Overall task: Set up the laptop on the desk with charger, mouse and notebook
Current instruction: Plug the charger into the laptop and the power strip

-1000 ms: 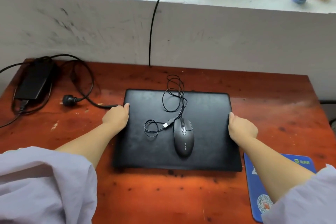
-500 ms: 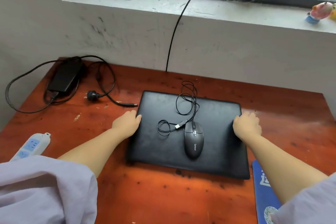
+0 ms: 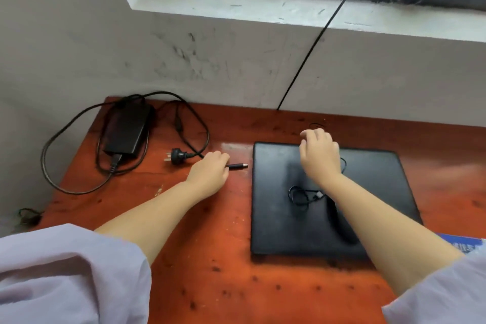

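Note:
A closed black laptop [image 3: 373,187] lies flat on the red-brown desk [image 3: 210,258]. On its lid rest a black mouse [image 3: 340,223], mostly hidden by my right forearm, and its coiled cable [image 3: 302,196]. My right hand [image 3: 319,155] hovers over the lid's far edge, fingers spread, holding nothing. My left hand [image 3: 210,172] is closed on the charger cable just behind its barrel plug [image 3: 238,166], left of the laptop. The black charger brick [image 3: 126,130] sits at the far left corner with its looped cord and wall plug [image 3: 175,157].
A blue mouse pad [image 3: 462,242] shows at the right edge beside the laptop. A thin black cable [image 3: 307,60] runs from the window down behind the desk. The wall and window sill [image 3: 263,8] stand just behind the desk.
Both hands let go of the laptop's sides. My left hand moved left onto the charger cable; my right hand moved over the lid's far edge. The view has turned left.

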The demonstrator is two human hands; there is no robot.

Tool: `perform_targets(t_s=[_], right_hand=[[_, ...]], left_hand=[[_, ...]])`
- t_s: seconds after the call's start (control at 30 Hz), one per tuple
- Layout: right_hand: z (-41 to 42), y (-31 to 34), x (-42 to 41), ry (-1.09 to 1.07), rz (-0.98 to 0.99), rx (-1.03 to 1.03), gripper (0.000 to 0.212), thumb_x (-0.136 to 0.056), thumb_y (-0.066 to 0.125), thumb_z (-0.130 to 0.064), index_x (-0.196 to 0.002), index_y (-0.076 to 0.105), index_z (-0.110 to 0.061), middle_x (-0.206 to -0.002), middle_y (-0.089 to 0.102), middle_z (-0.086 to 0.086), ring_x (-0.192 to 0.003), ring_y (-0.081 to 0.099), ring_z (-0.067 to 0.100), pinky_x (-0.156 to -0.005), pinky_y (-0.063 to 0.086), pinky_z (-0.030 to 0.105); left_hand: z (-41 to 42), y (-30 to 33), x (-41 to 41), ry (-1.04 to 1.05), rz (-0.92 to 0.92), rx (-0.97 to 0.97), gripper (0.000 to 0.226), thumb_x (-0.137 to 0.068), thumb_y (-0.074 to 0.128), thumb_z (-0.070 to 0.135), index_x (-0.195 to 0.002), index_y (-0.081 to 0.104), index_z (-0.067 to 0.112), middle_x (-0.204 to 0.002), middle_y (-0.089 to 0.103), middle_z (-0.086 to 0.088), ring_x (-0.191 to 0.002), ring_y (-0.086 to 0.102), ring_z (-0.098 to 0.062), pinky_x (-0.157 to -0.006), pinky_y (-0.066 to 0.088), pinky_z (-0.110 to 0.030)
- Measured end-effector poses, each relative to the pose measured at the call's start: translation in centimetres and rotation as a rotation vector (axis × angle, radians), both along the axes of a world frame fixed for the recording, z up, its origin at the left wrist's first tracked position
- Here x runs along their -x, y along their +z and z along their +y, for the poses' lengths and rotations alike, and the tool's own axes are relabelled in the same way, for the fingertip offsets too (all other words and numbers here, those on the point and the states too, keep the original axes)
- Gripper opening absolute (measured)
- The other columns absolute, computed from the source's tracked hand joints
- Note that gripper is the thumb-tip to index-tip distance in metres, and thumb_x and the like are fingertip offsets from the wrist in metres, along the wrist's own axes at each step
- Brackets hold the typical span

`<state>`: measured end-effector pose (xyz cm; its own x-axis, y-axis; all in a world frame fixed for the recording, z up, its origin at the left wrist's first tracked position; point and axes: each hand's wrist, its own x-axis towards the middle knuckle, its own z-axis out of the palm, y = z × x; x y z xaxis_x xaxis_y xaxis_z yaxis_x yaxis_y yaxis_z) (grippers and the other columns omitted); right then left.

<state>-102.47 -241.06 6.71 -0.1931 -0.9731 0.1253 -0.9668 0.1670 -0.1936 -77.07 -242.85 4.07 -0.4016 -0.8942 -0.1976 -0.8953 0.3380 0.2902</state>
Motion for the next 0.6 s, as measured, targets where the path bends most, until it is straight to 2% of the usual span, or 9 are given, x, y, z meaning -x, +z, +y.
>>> perform_targets(t_s=[0.13,0.23,0.37,0.5,0.6], right_hand=[[-1.3,-1.1,-3.4,0.113,0.018,-0.076,0.026,-0.092,0.043,-0.017,-0.113,0.057,-0.011,-0.111,0.058,0.011,-0.099,0.051,0.032,-0.077,0.039,0.041],[-2.9,-2.2,-4.6,0.177,-0.008,-0.142,0.027,-0.093,0.041,-0.019,-0.114,0.056,-0.009,-0.114,0.058,0.012,-0.101,0.051,0.033,-0.080,0.040,0.041],[-5.1,-3.9,-5.4,0.237,-0.016,-0.292,0.032,-0.097,0.035,-0.028,-0.114,0.055,-0.010,-0.114,0.057,0.012,-0.103,0.051,0.033,-0.084,0.041,0.042],[-6.7,-5.0,-5.5,0.245,-0.018,-0.314,0.038,-0.098,0.034,-0.036,-0.105,0.055,-0.006,-0.104,0.059,0.018,-0.098,0.053,0.037,-0.078,0.043,0.041],[-7.7,-5.3,-5.5,0.249,-0.067,-0.329,0.045,-0.098,0.031,-0.040,-0.094,0.060,-0.006,-0.097,0.060,0.018,-0.095,0.055,0.037,-0.074,0.043,0.039]], left_hand=[[-1.0,-1.9,0.1,-0.143,-0.088,0.052,0.033,-0.090,0.050,0.032,-0.117,0.051,0.012,-0.114,0.054,-0.009,-0.109,0.049,-0.029,-0.087,0.045,-0.041],[-1.9,-2.8,0.3,-0.169,-0.113,0.085,0.034,-0.088,0.052,0.034,-0.115,0.051,0.014,-0.114,0.054,-0.008,-0.109,0.048,-0.028,-0.088,0.040,-0.040],[-2.8,-3.8,0.0,-0.177,-0.050,0.122,0.025,-0.089,0.052,0.029,-0.109,0.054,0.013,-0.108,0.056,-0.008,-0.103,0.050,-0.029,-0.083,0.040,-0.040],[-3.2,-4.4,0.0,-0.138,0.040,0.159,0.020,-0.089,0.055,0.026,-0.102,0.058,0.011,-0.099,0.059,-0.008,-0.092,0.054,-0.030,-0.076,0.041,-0.040],[-3.0,-4.5,0.6,-0.078,0.118,0.144,0.020,-0.091,0.052,0.026,-0.105,0.058,0.012,-0.100,0.061,-0.007,-0.093,0.055,-0.029,-0.079,0.042,-0.040]])
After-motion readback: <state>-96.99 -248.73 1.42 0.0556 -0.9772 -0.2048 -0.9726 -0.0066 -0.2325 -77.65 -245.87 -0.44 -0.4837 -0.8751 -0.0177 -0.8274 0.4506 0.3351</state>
